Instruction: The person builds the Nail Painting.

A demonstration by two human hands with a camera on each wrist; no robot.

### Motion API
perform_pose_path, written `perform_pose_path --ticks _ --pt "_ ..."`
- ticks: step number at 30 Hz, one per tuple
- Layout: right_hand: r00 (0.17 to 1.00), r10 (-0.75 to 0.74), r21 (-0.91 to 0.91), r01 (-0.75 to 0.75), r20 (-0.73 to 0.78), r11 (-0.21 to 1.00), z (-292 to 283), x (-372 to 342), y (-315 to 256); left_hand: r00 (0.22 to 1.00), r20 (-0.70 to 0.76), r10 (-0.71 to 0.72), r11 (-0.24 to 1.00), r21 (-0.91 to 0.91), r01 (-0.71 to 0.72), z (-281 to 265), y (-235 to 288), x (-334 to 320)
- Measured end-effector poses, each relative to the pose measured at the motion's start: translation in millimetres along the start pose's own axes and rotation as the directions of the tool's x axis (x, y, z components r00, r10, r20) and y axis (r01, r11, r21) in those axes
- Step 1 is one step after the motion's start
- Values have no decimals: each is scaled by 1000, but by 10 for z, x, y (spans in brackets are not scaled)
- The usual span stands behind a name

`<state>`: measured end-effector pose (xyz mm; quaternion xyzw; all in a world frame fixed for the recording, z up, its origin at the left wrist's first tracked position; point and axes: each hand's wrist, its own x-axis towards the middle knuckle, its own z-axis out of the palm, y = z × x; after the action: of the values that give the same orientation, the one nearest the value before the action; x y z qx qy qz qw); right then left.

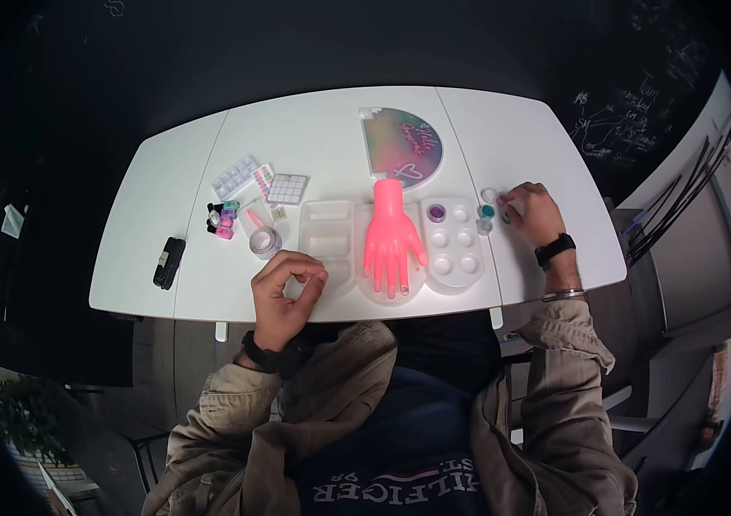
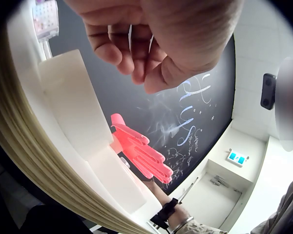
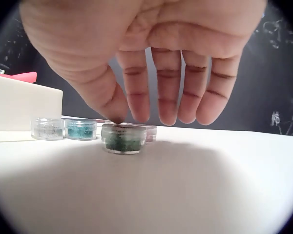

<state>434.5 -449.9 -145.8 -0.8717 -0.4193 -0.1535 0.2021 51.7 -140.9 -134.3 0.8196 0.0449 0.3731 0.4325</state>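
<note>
My right hand (image 1: 536, 213) reaches down over small round glitter jars at the table's right side. In the right wrist view its fingers (image 3: 168, 97) hang nearly straight and apart, the thumb tip right at the rim of a green glitter jar (image 3: 123, 141). A pinkish jar (image 3: 150, 134) is partly hidden behind it; a teal jar (image 3: 81, 130) and a clear glitter jar (image 3: 48, 130) stand to the left. My left hand (image 1: 283, 292) hovers by the front edge of a white compartment tray (image 1: 326, 207), fingers loosely curled, thumb near the index finger; nothing shows between them.
A pink model hand (image 1: 389, 236) lies palm down on a white base in the middle. Beside it stands a white welled palette (image 1: 454, 249) holding a purple jar (image 1: 437, 212). Nail polish bottles (image 1: 224, 230), clear boxes (image 1: 287, 188) and a glitter tub (image 1: 264, 242) are at left.
</note>
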Motion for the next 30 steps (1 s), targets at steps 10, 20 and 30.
perform_pose_path --ticks 10,20,30 --pt "999 32 -75 -32 -11 997 65 -22 -121 1000 17 -7 1000 1 7 -13 1 -10" --pt "995 89 -89 -93 -48 992 -72 -14 -333 1000 23 5 1000 8 -5 -18 8 -16" --pt "975 -189 115 202 -119 973 -327 12 -982 1000 18 -3 1000 5 3 -23 5 -31"
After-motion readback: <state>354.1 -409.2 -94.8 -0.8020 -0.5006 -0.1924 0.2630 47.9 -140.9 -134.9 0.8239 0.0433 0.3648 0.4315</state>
